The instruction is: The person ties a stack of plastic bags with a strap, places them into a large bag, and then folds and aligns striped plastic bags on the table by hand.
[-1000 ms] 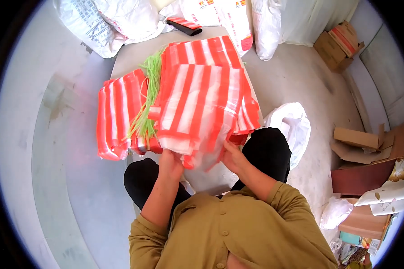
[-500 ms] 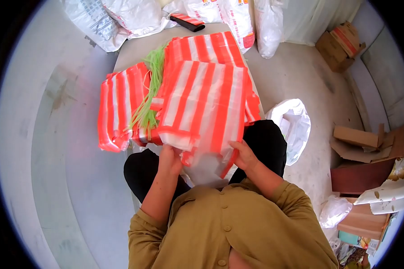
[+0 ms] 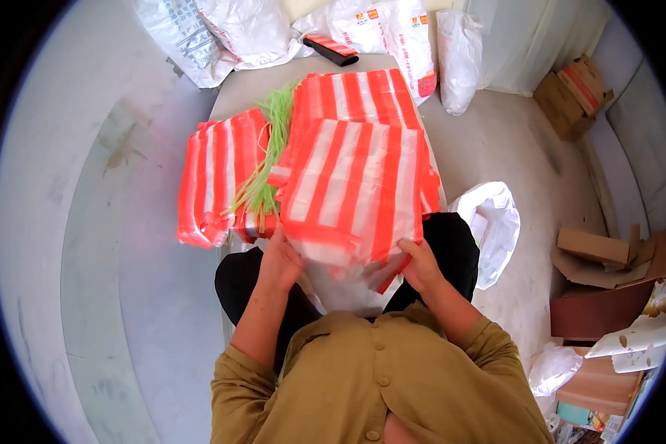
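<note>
A red-and-white striped plastic bag (image 3: 355, 174) slopes from the pile down toward my lap. My left hand (image 3: 280, 264) has its fingers closed on the near left corner, beside a loose, slightly blurred flap. At the near right corner, my right hand (image 3: 420, 265) pinches the edge between thumb and fingers. Under and behind this bag is a stack of like striped bags (image 3: 359, 92). Left of it lies a bundle of thin green plastic strings (image 3: 274, 140), partly over a second folded stack of striped bags (image 3: 222, 174).
The pale table (image 3: 248, 89) bears the stacks and a black roll-like object with stripes (image 3: 331, 49). Filled white sacks (image 3: 244, 29) line the back. Right of my knee stands an open white bag (image 3: 502, 233). Cardboard boxes (image 3: 599, 248) sit farther right on the floor.
The view has shifted, so the scene sits lower and more to the right. The flap near my left hand now spreads farther right across the near edge. Both hands keep their grip.
</note>
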Tool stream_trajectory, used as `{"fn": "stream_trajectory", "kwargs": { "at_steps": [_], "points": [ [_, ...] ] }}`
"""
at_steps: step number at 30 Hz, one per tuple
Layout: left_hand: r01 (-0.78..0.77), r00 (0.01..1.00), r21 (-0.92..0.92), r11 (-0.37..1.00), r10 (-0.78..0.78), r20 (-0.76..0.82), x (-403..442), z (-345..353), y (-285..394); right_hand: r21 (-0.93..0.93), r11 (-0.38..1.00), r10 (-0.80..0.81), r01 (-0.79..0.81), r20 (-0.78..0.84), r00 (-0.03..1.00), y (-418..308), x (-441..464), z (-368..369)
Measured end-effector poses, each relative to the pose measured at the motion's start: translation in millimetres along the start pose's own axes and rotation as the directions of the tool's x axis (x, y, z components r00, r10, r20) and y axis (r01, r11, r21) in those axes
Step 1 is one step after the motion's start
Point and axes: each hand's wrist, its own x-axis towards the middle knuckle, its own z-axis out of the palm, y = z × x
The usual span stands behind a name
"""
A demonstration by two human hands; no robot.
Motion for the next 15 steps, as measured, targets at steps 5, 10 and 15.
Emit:
{"fn": "stream_trajectory", "kwargs": {
  "at_steps": [5, 10, 15],
  "points": [
    [0.103, 0.995, 0.202, 0.974, -0.100, -0.025, 5.3, 9.3, 9.6, -0.006, 1.000, 0.009, -0.008, 0.064, 0.998, -25.0, -13.0, 29.9],
    [0.046, 0.905, 0.283, 0.958, -0.160, 0.395, -33.7, 51.6, 33.8, -0.164, 0.959, -0.182, 0.233, 0.273, 0.945, -88.0, -38.7, 51.6],
    [-0.102, 0.860, 0.397, 0.912, -0.120, 0.497, -42.4, 88.3, 44.5, -0.154, 0.938, -0.258, 0.309, 0.284, 0.924, -130.6, -24.6, 55.7]
  ]
}}
